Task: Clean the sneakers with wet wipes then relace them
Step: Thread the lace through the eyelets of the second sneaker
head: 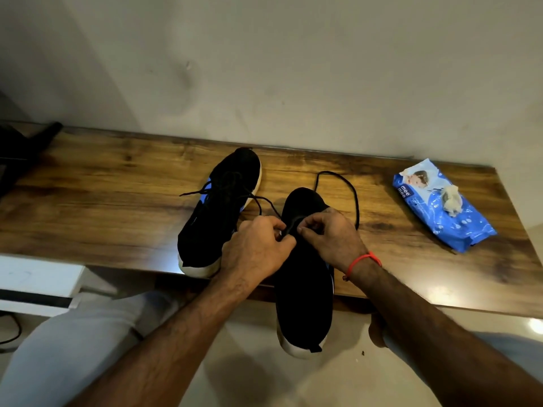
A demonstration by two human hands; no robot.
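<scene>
Wooden shelf (pixel 117 183) against a pale wall (pixel 293 69); both hands' fingers (pixel 286 240) pinch a lace (pixel 351 189).

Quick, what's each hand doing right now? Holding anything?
Left hand: fingers curled, pinching the black lace over the nearer sneaker.
Right hand: also curled, pinching the same lace.

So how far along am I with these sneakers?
Wiping looks finished: used wipes sit on the wipes pack. The far sneaker looks laced. Your left hand and right hand are threading the lace on the near sneaker; finishing that remains.
</scene>
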